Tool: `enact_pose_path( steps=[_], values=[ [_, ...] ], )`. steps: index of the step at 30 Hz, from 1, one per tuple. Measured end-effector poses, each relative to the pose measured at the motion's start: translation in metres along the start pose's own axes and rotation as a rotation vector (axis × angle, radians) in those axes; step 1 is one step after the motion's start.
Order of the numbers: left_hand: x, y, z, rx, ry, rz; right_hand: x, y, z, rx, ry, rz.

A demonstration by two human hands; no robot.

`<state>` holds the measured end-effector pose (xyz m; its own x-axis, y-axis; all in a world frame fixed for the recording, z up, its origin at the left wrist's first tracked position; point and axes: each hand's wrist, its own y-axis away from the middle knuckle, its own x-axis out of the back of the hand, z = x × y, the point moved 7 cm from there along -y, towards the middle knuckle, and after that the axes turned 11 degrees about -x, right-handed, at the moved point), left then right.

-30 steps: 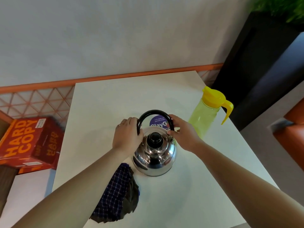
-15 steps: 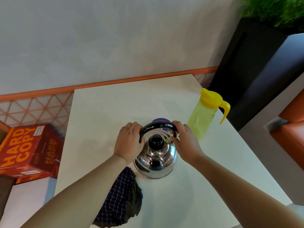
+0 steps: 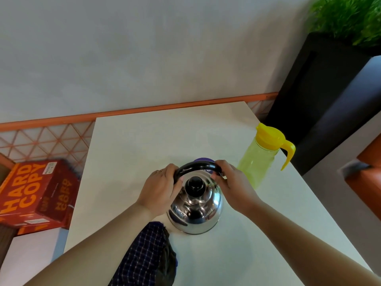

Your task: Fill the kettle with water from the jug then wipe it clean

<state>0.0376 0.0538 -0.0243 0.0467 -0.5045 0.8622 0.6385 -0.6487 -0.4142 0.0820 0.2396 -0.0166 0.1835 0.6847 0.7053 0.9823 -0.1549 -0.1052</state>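
A shiny steel kettle (image 3: 195, 213) with a black lid knob and a black arched handle stands in the middle of the white table (image 3: 132, 153). My left hand (image 3: 159, 189) grips the left end of the handle and my right hand (image 3: 233, 187) grips the right end. The handle is tipped away from me, over the kettle's far side. A yellow-green jug (image 3: 259, 162) with a yellow lid and handle stands upright to the right, apart from the kettle. A dark blue checked cloth (image 3: 148, 259) lies crumpled at the table's near edge, partly under my left forearm.
A purple round sticker (image 3: 203, 161) shows just behind the kettle. An orange box marked HARD COPY (image 3: 35, 193) sits off the table to the left. A black planter with green plants (image 3: 321, 83) stands at the back right, an orange seat (image 3: 369, 166) at the right.
Both hands have pushed the kettle's handle from upright down toward the far side, so it now covers most of the purple sticker. The kettle, jug and cloth stay in place.
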Motion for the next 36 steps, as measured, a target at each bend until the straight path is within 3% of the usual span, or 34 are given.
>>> enact_pose_path(
  steps=[20, 30, 36],
  values=[
    [0.003, -0.106, -0.142, 0.204, -0.088, -0.007, -0.041, -0.19, -0.024, 0.011, -0.001, -0.036],
    [0.002, -0.118, -0.169, 0.237, -0.077, -0.012, -0.056, -0.216, -0.021, -0.003, -0.001, -0.032],
    [0.012, -0.112, -0.166, 0.305, 0.081, -0.038, -0.046, -0.207, -0.031, -0.076, 0.043, -0.127]
  ],
)
